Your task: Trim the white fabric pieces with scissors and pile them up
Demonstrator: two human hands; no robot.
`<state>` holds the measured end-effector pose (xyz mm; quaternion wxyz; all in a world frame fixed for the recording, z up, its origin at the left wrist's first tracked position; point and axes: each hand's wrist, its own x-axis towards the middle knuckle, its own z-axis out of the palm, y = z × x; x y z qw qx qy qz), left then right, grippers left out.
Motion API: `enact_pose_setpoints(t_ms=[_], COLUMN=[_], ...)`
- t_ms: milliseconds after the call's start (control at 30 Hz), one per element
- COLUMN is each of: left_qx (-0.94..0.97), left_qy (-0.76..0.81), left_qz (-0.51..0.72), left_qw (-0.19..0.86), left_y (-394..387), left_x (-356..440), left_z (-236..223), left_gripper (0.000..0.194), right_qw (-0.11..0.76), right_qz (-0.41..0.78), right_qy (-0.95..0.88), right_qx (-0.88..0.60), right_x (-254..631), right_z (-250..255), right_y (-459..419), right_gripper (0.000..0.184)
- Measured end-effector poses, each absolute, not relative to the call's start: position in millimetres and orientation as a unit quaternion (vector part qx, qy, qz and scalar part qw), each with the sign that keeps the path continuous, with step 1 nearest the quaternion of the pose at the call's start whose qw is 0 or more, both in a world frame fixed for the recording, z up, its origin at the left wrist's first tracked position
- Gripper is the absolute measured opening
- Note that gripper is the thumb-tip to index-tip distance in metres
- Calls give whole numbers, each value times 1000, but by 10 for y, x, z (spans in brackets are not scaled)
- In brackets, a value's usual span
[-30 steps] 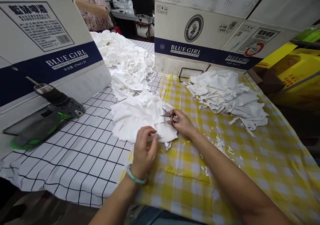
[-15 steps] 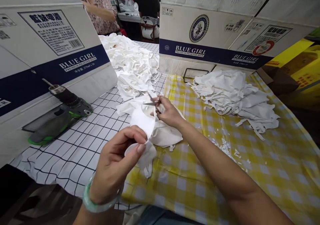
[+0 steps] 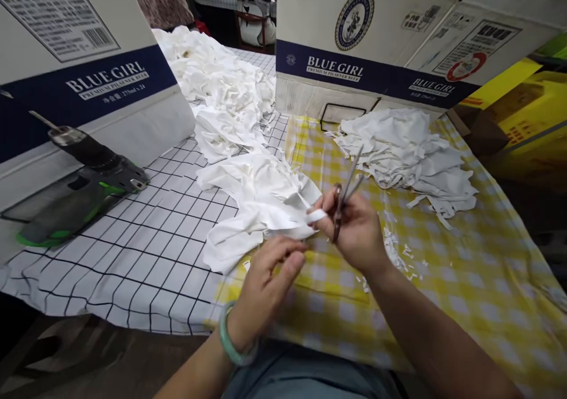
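My right hand [image 3: 357, 230] has a pair of scissors [image 3: 340, 213] in its grip, blades pointing up and away. Its thumb and forefinger also pinch a narrow white strap of the white cloth piece [image 3: 261, 210] spread in front of me. Just below that cloth's near edge is my left hand [image 3: 274, 272], slightly blurred, its thumb and bent fingers apart with nothing visible between them. A pale green bangle [image 3: 230, 340] circles the left wrist.
White cloth heaps lie at the back [image 3: 217, 74] and right [image 3: 407, 148]. Small white scraps [image 3: 394, 251] dot the yellow checked cover [image 3: 469, 310]. A power drill [image 3: 93, 180] lies left by a carton [image 3: 119, 86]; another carton [image 3: 336, 91] stands behind. A person [image 3: 254, 3] sits beyond.
The scissors and my right hand have come nearer and to the right. My left hand has let go of the cloth piece and moved right; the cloth now lies flatter. The view has tilted down.
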<state>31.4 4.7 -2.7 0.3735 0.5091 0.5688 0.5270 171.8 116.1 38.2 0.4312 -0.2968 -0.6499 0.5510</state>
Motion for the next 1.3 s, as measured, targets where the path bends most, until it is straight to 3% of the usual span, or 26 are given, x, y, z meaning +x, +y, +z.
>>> enact_pose_setpoints(t_ms=[100, 267, 333, 433, 533, 667, 900, 1100, 1200, 1300], left_qx=[327, 139, 150, 179, 197, 195, 395, 586, 497, 430], left_qy=[522, 429, 427, 424, 413, 431, 504, 484, 448, 443], left_qz=[592, 710, 675, 581, 530, 518, 456, 522, 571, 578], left_qw=[520, 541, 582, 671, 714, 713, 617, 386, 475, 533], left_y=[191, 321, 251, 108, 18, -51, -215, 52, 235, 306], left_x=[410, 143, 113, 189, 228, 90, 82, 349, 530, 709], left_z=[84, 277, 325, 332, 301, 245, 336, 462, 264, 14], left_gripper=[25, 20, 19, 21, 24, 28, 27, 20, 26, 27], right_qw=[406, 257, 281, 398, 383, 320, 335, 330, 341, 370], right_qz=[497, 587, 603, 548, 563, 680, 717, 790, 795, 714], right_qy=[-706, -734, -695, -624, -657, -628, -568, -438, -392, -454], right_qx=[-300, -226, -274, -391, -322, -204, -226, -274, -312, -384], right_x=[1815, 2045, 2088, 2002, 1801, 1654, 1819, 1625, 1642, 1983], right_z=[191, -195, -264, -226, -142, -99, 142, -129, -381, -474], right_y=[687, 55, 55, 358, 764, 1091, 1284, 905, 672, 600], right_gripper=[25, 22, 20, 23, 30, 37, 35, 45, 44, 41])
